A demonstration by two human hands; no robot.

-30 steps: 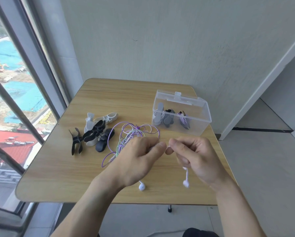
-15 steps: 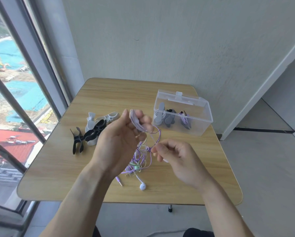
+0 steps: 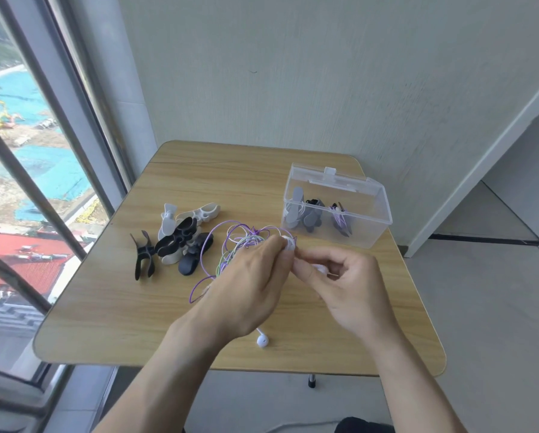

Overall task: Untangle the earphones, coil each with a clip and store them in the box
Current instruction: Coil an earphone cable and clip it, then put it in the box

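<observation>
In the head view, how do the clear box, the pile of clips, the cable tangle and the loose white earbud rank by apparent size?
1. clear box
2. pile of clips and cable tangle: they look alike, and the hands hide part of the tangle.
3. white earbud, clearly smallest.

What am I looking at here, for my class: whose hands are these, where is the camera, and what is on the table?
There is no machine: a person wears a camera on the head, looking down at their own hands. The left hand and right hand meet over a wooden table, pinching part of a tangle of purple, white and green earphone cables. One white earbud lies near the front edge. To the left sits a pile of black and white clips. At the right stands a clear plastic box already holding clipped bundles.
</observation>
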